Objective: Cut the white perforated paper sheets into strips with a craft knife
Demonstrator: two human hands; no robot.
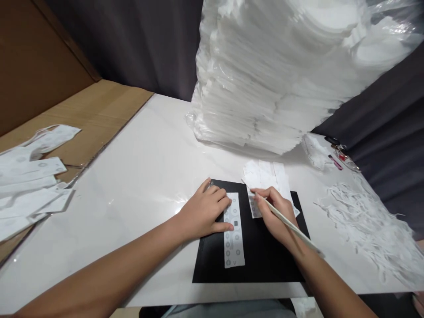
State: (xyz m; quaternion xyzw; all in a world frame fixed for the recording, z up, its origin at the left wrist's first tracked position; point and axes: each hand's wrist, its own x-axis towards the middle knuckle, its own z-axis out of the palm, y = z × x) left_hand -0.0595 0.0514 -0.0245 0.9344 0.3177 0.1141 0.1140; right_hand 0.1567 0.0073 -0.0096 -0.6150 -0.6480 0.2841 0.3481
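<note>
On the black mat (pixel 265 260) lies a white strip (pixel 236 247) printed with grey rings and a small dark square. My left hand (pixel 207 210) rests palm down over its left side, fingers apart and fingertips on the strip. A long, slim, pale pen-like tool (pixel 288 223) is gripped in my right hand (pixel 276 212); its exact kind is unclear. The tool's front end is by several white pieces (pixel 266 174) at the mat's upper edge. Beneath that hand, a second ring-printed strip (pixel 254 207) shows in part.
A tall stack of white sheets in clear plastic (pixel 265 88) stands at the back. A heap of thin white shreds (pixel 367 225) spreads on the right, with small items (pixel 341 154) behind it. Left, printed white strips (pixel 29 190) lie on cardboard (pixel 109 106).
</note>
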